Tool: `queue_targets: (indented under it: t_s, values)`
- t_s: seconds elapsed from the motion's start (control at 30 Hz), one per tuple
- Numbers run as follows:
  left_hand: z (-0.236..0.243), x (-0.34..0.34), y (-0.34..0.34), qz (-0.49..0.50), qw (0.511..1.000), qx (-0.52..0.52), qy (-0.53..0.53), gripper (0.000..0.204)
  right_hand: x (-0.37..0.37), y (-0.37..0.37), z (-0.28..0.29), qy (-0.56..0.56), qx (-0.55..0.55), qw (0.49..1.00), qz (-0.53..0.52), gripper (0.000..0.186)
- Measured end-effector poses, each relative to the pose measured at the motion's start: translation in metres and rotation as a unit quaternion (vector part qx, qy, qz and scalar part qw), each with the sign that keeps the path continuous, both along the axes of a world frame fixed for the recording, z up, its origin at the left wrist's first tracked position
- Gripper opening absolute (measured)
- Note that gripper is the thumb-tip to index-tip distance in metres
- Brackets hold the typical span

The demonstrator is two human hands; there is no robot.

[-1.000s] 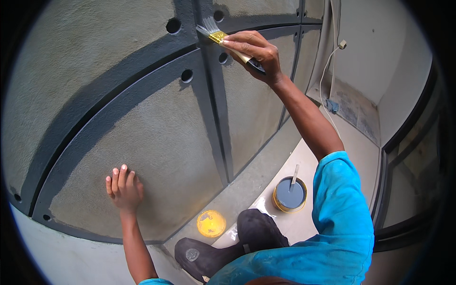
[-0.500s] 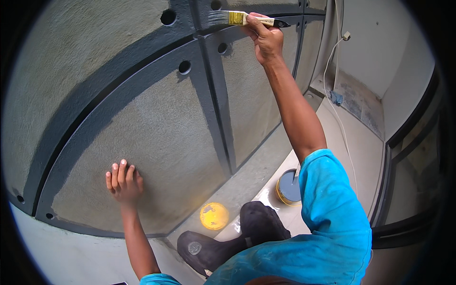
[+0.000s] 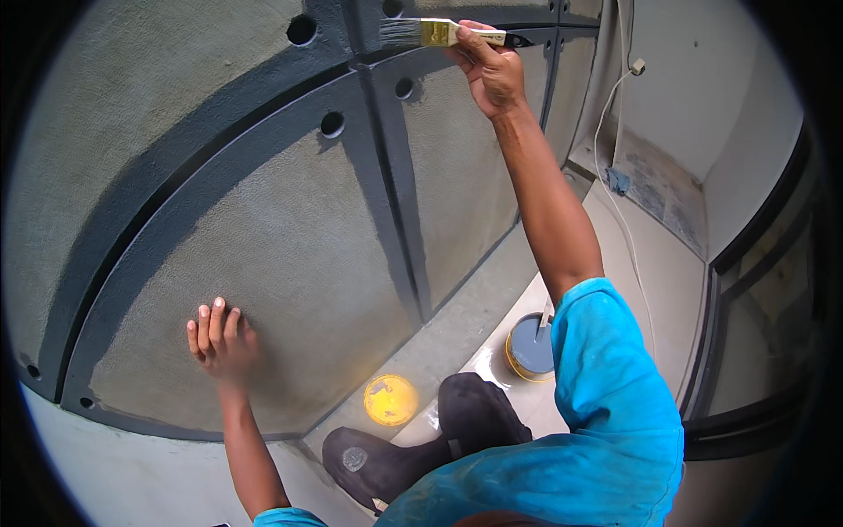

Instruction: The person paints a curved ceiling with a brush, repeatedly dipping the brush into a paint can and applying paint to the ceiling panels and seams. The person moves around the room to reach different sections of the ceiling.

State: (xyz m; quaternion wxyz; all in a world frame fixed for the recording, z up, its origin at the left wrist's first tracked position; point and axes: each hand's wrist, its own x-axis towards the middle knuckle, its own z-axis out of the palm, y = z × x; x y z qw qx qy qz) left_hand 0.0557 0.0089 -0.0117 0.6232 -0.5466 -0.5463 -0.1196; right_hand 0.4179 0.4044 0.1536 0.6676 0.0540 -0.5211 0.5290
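Observation:
My right hand (image 3: 493, 75) grips a flat paintbrush (image 3: 465, 35), held nearly level, its pale bristles on the dark grey painted band (image 3: 364, 105) where the seams cross, just under a small round hole. The brush has a gold ferrule and a light handle with a black end. My left hand (image 3: 224, 342) rests with fingertips apart on the textured grey-beige wall panel (image 3: 255, 246), low on the left, holding nothing. Dark grey paint edges the panels and surrounds their round holes.
A pot of grey paint (image 3: 529, 347) with a stick stands on the pale floor (image 3: 615, 316). A yellow lid (image 3: 391, 400) lies on the ledge (image 3: 457, 316) beside my dark boots (image 3: 474, 408). A white cable (image 3: 625, 220), blue rag (image 3: 617, 182) and dark-framed glazing (image 3: 755, 290) are at the right.
My right hand and the brush have risen, and the brush has swung from slanting to nearly level. In the last half second both hands have moved only slightly within the picture.

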Motion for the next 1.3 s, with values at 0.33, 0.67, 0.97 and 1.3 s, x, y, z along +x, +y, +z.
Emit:
queue_targets:
  t_s: [0.33,0.67,0.97,1.3]
  values:
    - [0.003,-0.003,0.002,-0.029,1.0,-0.005,0.004,0.024,0.037,-0.016,0.069,-0.173,0.27,0.932,-0.169,0.024]
    - [-0.001,-0.002,0.004,-0.041,0.999,-0.009,0.0,0.027,0.021,-0.064,0.23,-0.239,0.307,0.863,-0.324,0.024]
    - [0.008,-0.003,0.002,-0.027,1.0,0.003,0.004,0.028,-0.013,-0.03,0.057,-0.091,0.489,0.73,-0.47,0.028]
    - [-0.005,-0.023,0.0,0.003,1.0,-0.006,-0.011,0.029,0.174,-0.164,-0.156,-0.339,-0.04,0.861,-0.376,0.028]
